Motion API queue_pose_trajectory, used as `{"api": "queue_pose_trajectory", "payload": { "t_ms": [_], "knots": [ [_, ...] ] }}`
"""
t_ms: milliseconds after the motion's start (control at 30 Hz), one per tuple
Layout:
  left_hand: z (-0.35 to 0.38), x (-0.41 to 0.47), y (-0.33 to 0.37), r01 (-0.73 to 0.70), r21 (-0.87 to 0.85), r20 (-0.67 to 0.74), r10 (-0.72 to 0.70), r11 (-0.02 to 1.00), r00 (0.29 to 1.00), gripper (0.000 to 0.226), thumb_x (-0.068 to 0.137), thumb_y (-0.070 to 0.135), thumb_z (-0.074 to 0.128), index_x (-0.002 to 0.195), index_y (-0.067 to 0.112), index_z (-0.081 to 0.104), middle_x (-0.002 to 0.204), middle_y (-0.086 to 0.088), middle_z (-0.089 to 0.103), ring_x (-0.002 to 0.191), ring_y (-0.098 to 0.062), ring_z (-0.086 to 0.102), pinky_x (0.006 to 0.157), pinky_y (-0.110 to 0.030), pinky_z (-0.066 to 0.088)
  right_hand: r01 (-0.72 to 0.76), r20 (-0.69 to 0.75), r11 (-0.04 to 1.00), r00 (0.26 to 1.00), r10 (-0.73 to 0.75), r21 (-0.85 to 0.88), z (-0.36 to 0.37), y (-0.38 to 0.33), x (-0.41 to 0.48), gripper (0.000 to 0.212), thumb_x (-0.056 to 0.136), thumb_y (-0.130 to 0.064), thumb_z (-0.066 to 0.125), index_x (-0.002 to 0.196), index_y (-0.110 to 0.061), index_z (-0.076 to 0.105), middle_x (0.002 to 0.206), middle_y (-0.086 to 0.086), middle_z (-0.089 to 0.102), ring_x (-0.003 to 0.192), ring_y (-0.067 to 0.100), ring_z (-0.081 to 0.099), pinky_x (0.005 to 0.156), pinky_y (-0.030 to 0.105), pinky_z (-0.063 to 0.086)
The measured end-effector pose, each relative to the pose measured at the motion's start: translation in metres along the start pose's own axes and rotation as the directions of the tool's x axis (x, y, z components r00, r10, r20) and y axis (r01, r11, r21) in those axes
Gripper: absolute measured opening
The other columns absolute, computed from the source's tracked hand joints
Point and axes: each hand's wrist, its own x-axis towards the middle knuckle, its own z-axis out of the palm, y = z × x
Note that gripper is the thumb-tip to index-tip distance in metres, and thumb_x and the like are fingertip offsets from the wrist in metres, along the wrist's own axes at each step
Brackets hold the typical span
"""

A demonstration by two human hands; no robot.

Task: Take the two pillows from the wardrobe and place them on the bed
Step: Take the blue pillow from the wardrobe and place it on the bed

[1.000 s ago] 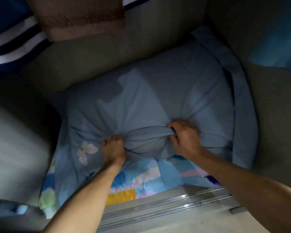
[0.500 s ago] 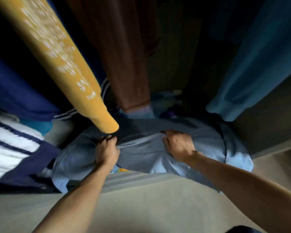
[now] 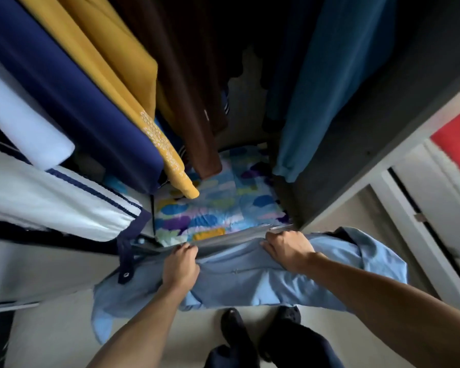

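A light blue pillow [image 3: 252, 282] hangs in the air in front of the wardrobe, over the floor and my feet. My left hand [image 3: 180, 264] grips its upper edge on the left and my right hand [image 3: 287, 248] grips the same edge on the right. A second pillow with a colourful patchwork cover [image 3: 218, 211] lies on the wardrobe floor [image 3: 282, 187], under the hanging clothes. The bed is not in view.
Hanging clothes fill the wardrobe: navy [image 3: 72, 102], mustard yellow [image 3: 133, 83], brown [image 3: 189, 96] and teal [image 3: 324, 83] garments, plus a white one with navy stripes [image 3: 53, 205] at the left. The sliding-door track [image 3: 223, 239] runs along the wardrobe's front. A white door [image 3: 430, 208] stands at the right.
Both hands have lifted the blue pillow out of the wardrobe and drawn it toward me, past the door track. The patchwork pillow beneath it is now uncovered.
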Motion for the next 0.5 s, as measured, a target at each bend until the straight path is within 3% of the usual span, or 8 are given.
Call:
{"api": "queue_pose_trajectory", "payload": {
  "t_ms": [133,267,333,500],
  "knots": [
    [-0.025,-0.042,0.023,-0.033,-0.008,-0.027,0.033,0.999,0.999,0.015,0.065,-0.004,0.056,0.075,0.007,0.058,0.080,-0.018,0.070,0.079,-0.039,0.066,0.062,-0.042,0.050,-0.026,0.024,1.000,0.999,0.027,-0.012,-0.036,0.001,-0.048,0.044,0.097,-0.052,0.034,0.092,-0.016,0.059,0.091,0.015,0.072,0.084,0.040,0.065,0.071,0.040,0.051],
    [-0.061,-0.072,0.057,-0.157,0.031,-0.129,0.159,0.987,0.979,0.023,0.064,-0.007,0.056,0.083,0.006,0.059,0.068,-0.023,0.069,0.063,-0.043,0.065,0.051,-0.041,0.049,-0.096,-0.034,0.995,0.995,0.095,-0.027,-0.078,0.007,-0.112,0.046,0.096,-0.054,0.033,0.092,-0.017,0.059,0.093,0.014,0.071,0.085,0.039,0.064,0.074,0.040,0.051],
    [-0.074,-0.083,0.077,-0.231,0.070,-0.106,0.238,0.970,0.965,0.026,0.071,-0.002,0.050,0.092,0.012,0.054,0.076,-0.017,0.071,0.072,-0.040,0.066,0.054,-0.040,0.047,-0.123,-0.065,0.991,0.991,0.119,-0.053,-0.093,0.007,-0.141,0.046,0.096,-0.054,0.034,0.090,-0.016,0.060,0.091,0.014,0.071,0.085,0.039,0.064,0.072,0.039,0.050],
    [-0.086,-0.115,0.136,-0.451,0.070,0.048,0.449,0.890,0.892,0.022,0.088,0.025,0.043,0.109,0.022,0.048,0.113,-0.005,0.063,0.102,-0.032,0.061,0.078,-0.039,0.047,-0.172,-0.138,0.973,0.979,0.151,-0.156,-0.148,0.009,-0.210,0.042,0.095,-0.051,0.042,0.087,-0.015,0.062,0.083,0.013,0.072,0.079,0.038,0.066,0.065,0.039,0.050]
  ]
}}
